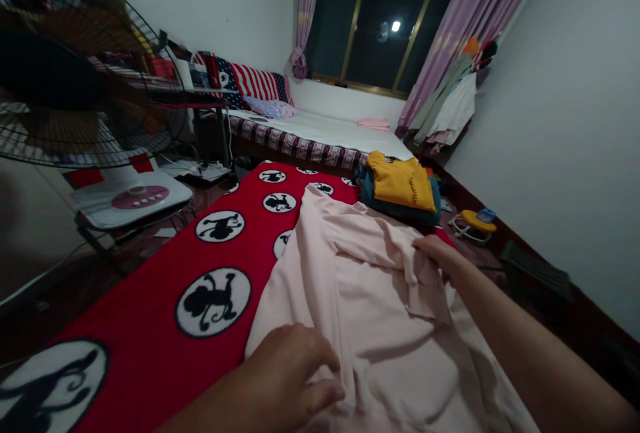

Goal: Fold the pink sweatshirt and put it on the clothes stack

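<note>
A pale pink long-sleeved top [370, 299] lies spread over the red blanket [165, 313], with one sleeve folded across its body. At its right edge, my right hand [436, 253] pinches the cloth near the shoulder. My left hand [295, 373] is over the lower left part of the top, thumb and fingers apart, with no cloth held between them. Just past the top, a folded yellow garment [403, 183] rests on folded dark teal clothing [400, 211].
A large fan [85, 86] stands close on the left, beside a chair [135, 199]. Beyond the blanket is a bed [320, 127] under the window. On the right are a small yellow stool [477, 221] and clothes [453, 109] hanging by the curtain.
</note>
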`<state>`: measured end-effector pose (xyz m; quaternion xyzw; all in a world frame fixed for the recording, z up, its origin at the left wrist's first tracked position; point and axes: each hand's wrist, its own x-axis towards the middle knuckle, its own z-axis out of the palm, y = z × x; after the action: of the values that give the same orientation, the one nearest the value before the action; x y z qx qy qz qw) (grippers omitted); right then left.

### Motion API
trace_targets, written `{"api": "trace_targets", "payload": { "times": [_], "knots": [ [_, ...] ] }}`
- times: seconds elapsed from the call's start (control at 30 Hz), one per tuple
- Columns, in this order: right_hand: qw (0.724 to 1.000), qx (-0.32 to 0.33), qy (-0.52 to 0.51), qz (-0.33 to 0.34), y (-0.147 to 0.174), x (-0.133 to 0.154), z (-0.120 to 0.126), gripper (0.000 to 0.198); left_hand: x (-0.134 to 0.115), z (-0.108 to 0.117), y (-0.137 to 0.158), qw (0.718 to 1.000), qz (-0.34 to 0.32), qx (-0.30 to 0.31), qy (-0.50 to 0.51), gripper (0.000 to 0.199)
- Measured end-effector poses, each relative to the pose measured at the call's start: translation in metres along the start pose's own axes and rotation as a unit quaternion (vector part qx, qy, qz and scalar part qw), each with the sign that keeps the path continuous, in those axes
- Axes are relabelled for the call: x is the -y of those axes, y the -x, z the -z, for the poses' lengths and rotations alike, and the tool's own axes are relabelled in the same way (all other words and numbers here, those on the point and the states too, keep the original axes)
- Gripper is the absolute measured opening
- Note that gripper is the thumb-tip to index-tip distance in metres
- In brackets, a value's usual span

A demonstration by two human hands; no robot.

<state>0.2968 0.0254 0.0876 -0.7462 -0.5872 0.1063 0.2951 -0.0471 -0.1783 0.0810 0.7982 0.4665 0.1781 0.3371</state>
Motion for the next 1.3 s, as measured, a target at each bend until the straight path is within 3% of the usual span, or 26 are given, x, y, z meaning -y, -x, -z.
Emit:
{"api": "trace_targets", "payload": {
  "times": [0.1,0.23,0.33,0.43,0.53,0.73,0.9,1.1,1.3],
  "knots": [
    [0.999,-0.03,0.036,0.002,-0.01,0.016,-0.009,0.012,-0.004,0.013,-0.036,0.999,0.003,-0.034,-0.035,0.019],
    [0.996,-0.014,-0.048,0.067,-0.029,0.063,-0.049,0.023,0.02,0.007,-0.082,0.971,-0.029,-0.232,-0.055,0.02],
    [0.992,0.028,-0.102,0.066,-0.04,0.093,-0.091,0.03,0.049,-0.011,-0.099,0.949,-0.087,-0.299,-0.05,0.033],
    [0.989,0.035,-0.131,0.049,-0.046,0.108,-0.126,0.025,0.067,-0.025,-0.101,0.946,-0.114,-0.3,-0.045,0.033],
    [0.988,0.011,-0.146,0.043,-0.053,0.11,-0.143,0.023,0.069,-0.029,-0.099,0.944,-0.108,-0.308,-0.046,0.034],
    [0.986,-0.086,-0.136,0.038,-0.074,0.095,-0.14,0.023,0.066,-0.03,-0.098,0.915,-0.05,-0.381,-0.12,0.066],
    [0.987,-0.125,-0.093,0.047,-0.075,0.091,-0.137,0.03,0.07,-0.034,-0.1,0.919,0.008,-0.353,-0.173,0.073],
    [0.993,-0.113,0.003,0.039,-0.066,0.095,-0.137,0.033,0.078,-0.038,-0.102,0.928,0.047,-0.321,-0.182,0.063],
    [0.99,-0.033,0.133,0.046,-0.073,0.103,-0.135,0.023,0.081,-0.042,-0.105,0.934,0.11,-0.274,-0.204,0.063]
  ]
}}
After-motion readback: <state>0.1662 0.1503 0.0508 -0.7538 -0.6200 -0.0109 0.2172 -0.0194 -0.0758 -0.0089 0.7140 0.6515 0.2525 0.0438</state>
